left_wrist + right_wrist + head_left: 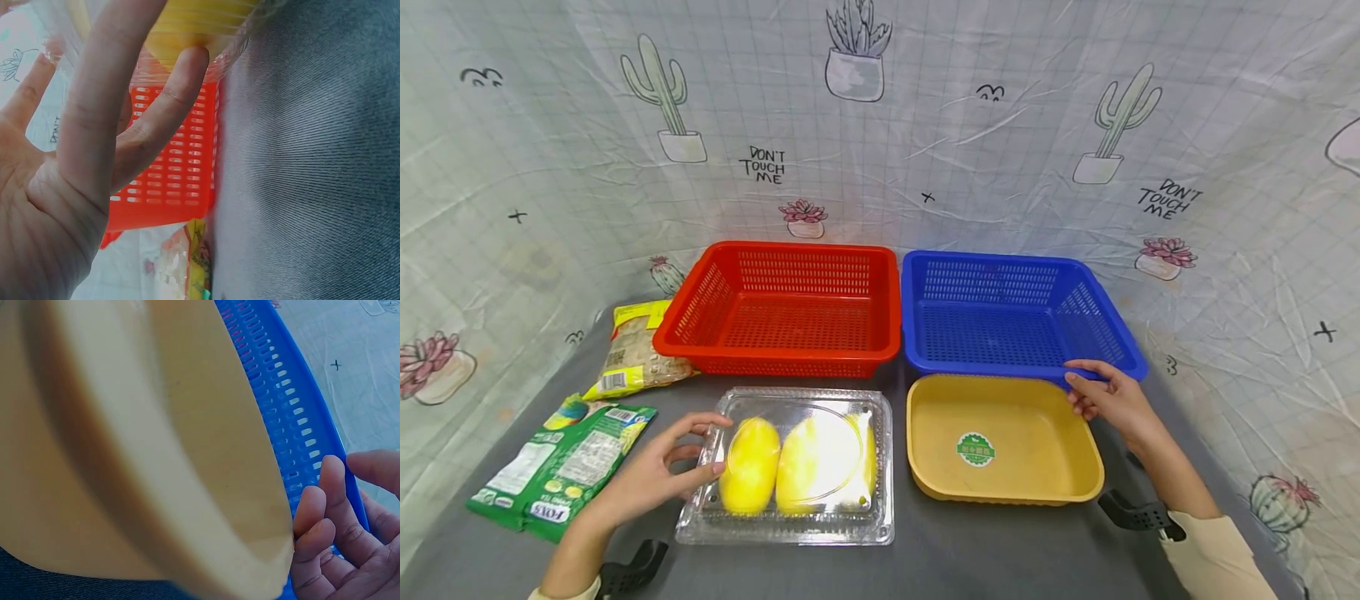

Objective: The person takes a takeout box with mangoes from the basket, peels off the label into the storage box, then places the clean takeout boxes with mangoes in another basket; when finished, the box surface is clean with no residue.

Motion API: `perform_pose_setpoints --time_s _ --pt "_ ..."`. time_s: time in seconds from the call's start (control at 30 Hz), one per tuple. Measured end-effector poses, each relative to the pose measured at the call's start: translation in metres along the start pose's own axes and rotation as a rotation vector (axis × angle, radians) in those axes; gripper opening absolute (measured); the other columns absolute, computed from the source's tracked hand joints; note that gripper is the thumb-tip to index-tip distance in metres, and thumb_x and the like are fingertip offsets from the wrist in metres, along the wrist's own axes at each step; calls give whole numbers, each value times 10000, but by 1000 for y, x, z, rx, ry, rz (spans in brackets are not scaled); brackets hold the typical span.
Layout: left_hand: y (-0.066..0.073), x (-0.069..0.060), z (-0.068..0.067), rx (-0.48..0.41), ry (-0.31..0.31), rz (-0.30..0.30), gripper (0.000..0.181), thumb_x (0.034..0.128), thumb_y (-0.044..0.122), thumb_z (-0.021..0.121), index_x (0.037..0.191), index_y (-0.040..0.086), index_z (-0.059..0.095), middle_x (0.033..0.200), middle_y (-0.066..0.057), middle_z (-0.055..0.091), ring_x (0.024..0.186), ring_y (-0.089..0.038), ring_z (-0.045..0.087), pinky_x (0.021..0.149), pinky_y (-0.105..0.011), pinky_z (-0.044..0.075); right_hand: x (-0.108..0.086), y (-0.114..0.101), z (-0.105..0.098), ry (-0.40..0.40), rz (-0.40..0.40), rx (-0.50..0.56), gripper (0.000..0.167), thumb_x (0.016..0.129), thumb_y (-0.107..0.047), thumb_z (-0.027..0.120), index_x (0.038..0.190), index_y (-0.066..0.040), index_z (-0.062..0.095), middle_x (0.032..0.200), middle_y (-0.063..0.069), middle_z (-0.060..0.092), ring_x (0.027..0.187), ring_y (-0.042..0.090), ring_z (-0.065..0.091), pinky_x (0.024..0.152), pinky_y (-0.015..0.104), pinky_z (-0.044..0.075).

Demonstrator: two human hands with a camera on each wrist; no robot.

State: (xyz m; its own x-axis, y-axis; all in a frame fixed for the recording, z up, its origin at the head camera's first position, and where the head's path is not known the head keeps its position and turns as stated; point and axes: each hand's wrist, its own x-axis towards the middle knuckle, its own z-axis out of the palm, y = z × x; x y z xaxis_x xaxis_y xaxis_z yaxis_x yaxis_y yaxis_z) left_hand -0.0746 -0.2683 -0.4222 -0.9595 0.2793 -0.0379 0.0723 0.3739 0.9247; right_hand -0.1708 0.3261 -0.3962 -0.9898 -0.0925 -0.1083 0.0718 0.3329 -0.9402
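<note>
My left hand (pixel 673 462) is at the left end of a clear plastic clamshell box (pixel 883 467) holding yellow, mango-like fruit (pixel 750 467). Its spread fingers and thumb touch the box; in the left wrist view a fingertip (pixel 199 57) meets the side of it. On the right, my right hand (pixel 1112 400) pinches the front rim of a blue plastic basket (pixel 992 333) near its right corner. Just below that hand sits a yellow tray (pixel 1022 442) with a green round sticker (pixel 976 449). The tray hides part of the basket in the right wrist view.
A red basket (pixel 797 325) stands beside the blue one at the back. At the left lie a yellow-and-clear bag (pixel 643 350) and a green packet (pixel 568 467). A printed cloth (pixel 880 183) hangs behind the grey table surface (pixel 970 550).
</note>
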Motion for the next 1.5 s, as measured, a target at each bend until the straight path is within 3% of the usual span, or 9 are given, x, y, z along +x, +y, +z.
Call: perform_pose_setpoints --time_s 0.2,0.57,0.83,1.0,1.1,1.33,1.5 --pt "2 2 -1 37 -8 51 463 921 87 658 1344 154 482 1323 -252 382 1043 -396 568 493 -405 547 0 0 -1 5 15 3 359 984 -279 591 1265 -67 519 730 -4 677 612 130 630 572 248 555" --pt "16 9 -4 36 -12 83 447 920 78 655 1329 136 485 1338 -204 397 1103 -498 527 505 -412 554 -1 2 0 7 17 5 311 987 -310 580 1229 -122 531 745 4 680 615 127 622 566 239 538" --pt "29 16 -2 49 9 138 455 919 62 650 1332 123 468 1363 -227 373 1116 -564 502 515 -392 564 -1 1 -1 6 24 -35 466 991 -337 566 1320 -23 462 753 -8 670 617 130 612 569 245 534" --pt "38 24 -4 37 -2 178 464 921 35 639 1341 110 458 1371 -227 345 1137 -585 468 540 -393 583 -1 -1 -2 7 23 -33 439 992 -342 564 1299 -43 473 751 -14 662 614 128 603 563 247 527" --pt "45 29 -7 31 -3 203 480 909 17 649 1340 92 451 1330 -189 351 1101 -523 498 544 -401 589 0 -2 -1 3 23 -22 407 993 -341 561 1279 -62 481 753 -20 662 614 121 600 558 243 517" --pt "59 38 -15 12 -5 272 501 898 -36 639 1347 65 443 1218 -135 412 1003 -117 581 547 -423 589 -1 -3 2 11 17 -14 438 994 -351 556 1287 -36 470 748 -26 657 606 109 583 544 239 496" --pt "67 43 -18 -26 -21 277 529 898 -58 625 1367 76 420 1206 -122 406 995 -99 614 580 -437 592 -1 -2 4 12 14 -3 471 1000 -327 553 1310 11 448 734 -26 650 596 107 578 539 240 492"
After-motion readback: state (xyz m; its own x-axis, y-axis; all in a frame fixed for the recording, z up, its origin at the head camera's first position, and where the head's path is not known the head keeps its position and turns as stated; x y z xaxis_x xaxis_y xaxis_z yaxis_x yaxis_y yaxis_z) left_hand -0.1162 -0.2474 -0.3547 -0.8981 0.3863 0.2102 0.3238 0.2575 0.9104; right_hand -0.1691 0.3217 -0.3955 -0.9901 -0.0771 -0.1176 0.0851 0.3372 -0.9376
